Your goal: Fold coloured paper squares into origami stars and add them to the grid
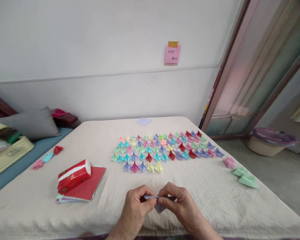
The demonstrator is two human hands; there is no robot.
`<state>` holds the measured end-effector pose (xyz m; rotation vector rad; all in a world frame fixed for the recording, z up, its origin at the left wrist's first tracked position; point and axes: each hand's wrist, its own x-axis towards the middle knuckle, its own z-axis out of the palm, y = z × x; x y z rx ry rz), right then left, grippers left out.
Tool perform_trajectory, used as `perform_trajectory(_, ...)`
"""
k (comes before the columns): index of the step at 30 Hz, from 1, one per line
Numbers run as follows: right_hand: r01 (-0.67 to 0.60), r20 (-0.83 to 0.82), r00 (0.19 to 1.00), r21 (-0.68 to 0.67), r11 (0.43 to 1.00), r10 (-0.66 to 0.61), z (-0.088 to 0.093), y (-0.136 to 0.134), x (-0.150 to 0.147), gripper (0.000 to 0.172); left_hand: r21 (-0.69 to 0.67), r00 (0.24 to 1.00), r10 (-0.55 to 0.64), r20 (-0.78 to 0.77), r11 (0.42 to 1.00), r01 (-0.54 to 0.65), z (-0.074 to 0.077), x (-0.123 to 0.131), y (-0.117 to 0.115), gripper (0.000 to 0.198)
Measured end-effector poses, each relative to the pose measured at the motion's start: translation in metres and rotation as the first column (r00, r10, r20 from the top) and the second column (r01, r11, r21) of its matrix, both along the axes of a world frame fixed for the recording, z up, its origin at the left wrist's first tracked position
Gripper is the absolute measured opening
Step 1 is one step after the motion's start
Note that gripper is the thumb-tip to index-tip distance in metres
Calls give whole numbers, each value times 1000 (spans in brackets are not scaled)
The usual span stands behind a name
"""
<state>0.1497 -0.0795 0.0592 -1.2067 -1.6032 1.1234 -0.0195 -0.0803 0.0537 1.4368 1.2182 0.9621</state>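
- Currently both hands are low and centre, at the near edge of the bed (215, 200), over its cream quilted cover.
- Left hand (135, 208) and right hand (182, 206) meet on one lavender paper piece (160, 202), held just above the cover.
- Fingers (147, 196) of both hands are pinched on the piece's top edge, thumbs facing each other. Both are grasping it, neither is released.
- The piece is small and already folded: a flat strip runs along the top and a darker point hangs below. The fingers hide its ends, so I cannot tell the full shape.
- Further up the bed is the grid of folded paper pieces (165, 148), in rows of mixed colours: green, blue, pink, purple, red, yellow. It is well apart from the hands, with only cover between.
- Left of the hands a red packet (73, 176) lies tilted on a stack of coloured sheets (90, 188), red sheet on top.
- To the right, near the bed edge, are one pink folded piece (229, 162) and two larger green folded pieces (247, 180).
- At the far left are three loose pieces, red (58, 149), blue (48, 157) and pink (37, 164).
- A pale sheet (143, 121) lies at the far edge of the bed.
- Off the bed are a grey pillow (32, 125) and a yellow box (7, 156) on the left, a pink note (172, 54) taped to the wall, and a lidded basin (270, 141) on the floor to the right.
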Motion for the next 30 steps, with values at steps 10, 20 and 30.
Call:
perform_trajectory(10,13,48,999,123,992,-19,-1,-3,-1,16,-63,995,-10,101,998,16,3,0,-1,14)
perform_trajectory(20,2,-1,1000,50,999,-2,6,-4,0,16,-190,926,50,374,982,24,-4,-2,-4,20)
perform_trajectory(30,-1,-265,963,-183,983,-48,-10,1,-1,27,-254,930,66,362,967,31,-22,-1,3,44)
